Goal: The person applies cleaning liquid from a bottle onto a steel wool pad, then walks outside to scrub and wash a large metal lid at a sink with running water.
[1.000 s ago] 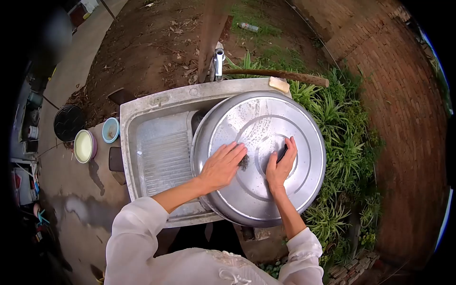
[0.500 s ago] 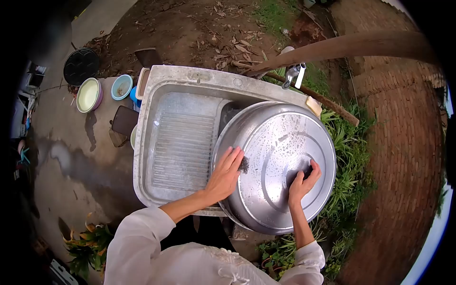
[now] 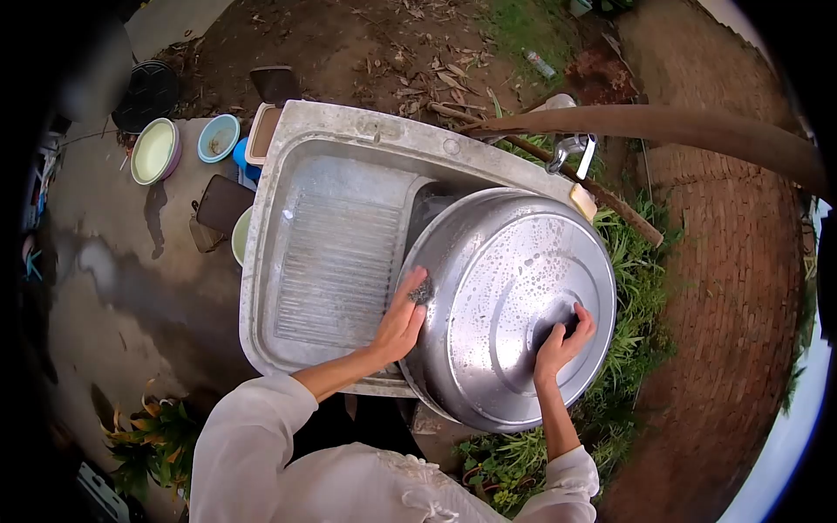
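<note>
A large, wet, shiny metal basin (image 3: 523, 270) lies tilted and bottom up over the right part of a concrete washing sink (image 3: 253, 296). My left hand (image 3: 401, 318) is closed around a grey steel wool scrubber (image 3: 422, 291) and presses it against the basin's left side. On the basin's ringed bottom rests my right hand (image 3: 562, 344), its fingers bent and the thumb apart from them. A dark patch, perhaps a reflection, shows beside those fingertips. Water drops dot the metal around both hands.
The sink's ribbed washboard (image 3: 336, 261) lies left of the basin. A tap (image 3: 571, 152) and a wooden pole (image 3: 663, 126) are at the back right. A sponge (image 3: 582, 201) sits on the rim. Tubs (image 3: 157, 152) stand on the ground at left, and plants (image 3: 632, 305) grow on the right.
My left hand has slid left and down from the basin's bottom edge onto its side, with the scrubber showing more. My right hand stays on the bottom. The view has shifted slightly.
</note>
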`<state>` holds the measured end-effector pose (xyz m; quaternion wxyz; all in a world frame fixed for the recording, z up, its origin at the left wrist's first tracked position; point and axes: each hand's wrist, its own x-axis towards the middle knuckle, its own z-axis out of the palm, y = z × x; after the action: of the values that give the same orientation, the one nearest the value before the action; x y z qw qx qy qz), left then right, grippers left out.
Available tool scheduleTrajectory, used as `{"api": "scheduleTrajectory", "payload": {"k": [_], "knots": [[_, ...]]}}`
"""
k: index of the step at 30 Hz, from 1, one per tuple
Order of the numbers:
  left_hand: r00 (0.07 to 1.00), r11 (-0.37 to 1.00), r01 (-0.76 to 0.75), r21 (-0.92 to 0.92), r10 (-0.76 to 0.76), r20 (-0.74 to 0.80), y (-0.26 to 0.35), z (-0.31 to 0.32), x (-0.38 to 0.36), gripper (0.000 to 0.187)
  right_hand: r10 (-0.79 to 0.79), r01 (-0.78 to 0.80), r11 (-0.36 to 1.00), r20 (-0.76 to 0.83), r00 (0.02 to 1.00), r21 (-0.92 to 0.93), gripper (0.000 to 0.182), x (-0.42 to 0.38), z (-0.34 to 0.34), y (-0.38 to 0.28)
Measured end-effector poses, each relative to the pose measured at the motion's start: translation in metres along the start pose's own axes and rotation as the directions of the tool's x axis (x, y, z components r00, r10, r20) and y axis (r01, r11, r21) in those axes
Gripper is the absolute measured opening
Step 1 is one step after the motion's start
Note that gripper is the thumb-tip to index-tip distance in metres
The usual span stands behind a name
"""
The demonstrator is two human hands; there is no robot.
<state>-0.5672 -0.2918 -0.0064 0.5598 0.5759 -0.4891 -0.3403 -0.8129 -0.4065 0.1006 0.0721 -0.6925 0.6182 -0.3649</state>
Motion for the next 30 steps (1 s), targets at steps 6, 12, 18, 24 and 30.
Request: {"api": "scheduleTrajectory", "payload": {"k": [6,12,18,24,30], "knots": [[0.974,0.955,-0.222,0.195,0.209,0.086,0.022,0.026,0.146,0.041,0.022,-0.022,1.0,0.021,1.0,-0.018,0.04,0.0,-0.002,-0.006],[0.976,0.981,-0.183,0.059,0.174,0.132,0.001,0.006,0.123,0.047,0.014,-0.014,1.0,0.0,1.0,-0.001,0.043,0.001,-0.001,0.004],[0.99,0.969,-0.125,0.214,0.109,0.087,0.03,0.006,0.057,0.057,0.041,-0.041,0.999,0.008,0.999,0.003,0.042,0.004,-0.002,-0.002],[0.894,0.934,0.116,0.339,-0.247,0.374,-0.002,0.031,0.201,0.034,0.053,-0.053,0.999,0.0,0.999,-0.014,0.042,0.004,-0.004,0.004],[0.824,0.724,-0.523,0.45,0.295,0.484,0.064,0.015,0.083,0.052,0.042,-0.042,0.999,-0.032,0.999,-0.013,0.043,0.002,-0.003,0.009]]}}
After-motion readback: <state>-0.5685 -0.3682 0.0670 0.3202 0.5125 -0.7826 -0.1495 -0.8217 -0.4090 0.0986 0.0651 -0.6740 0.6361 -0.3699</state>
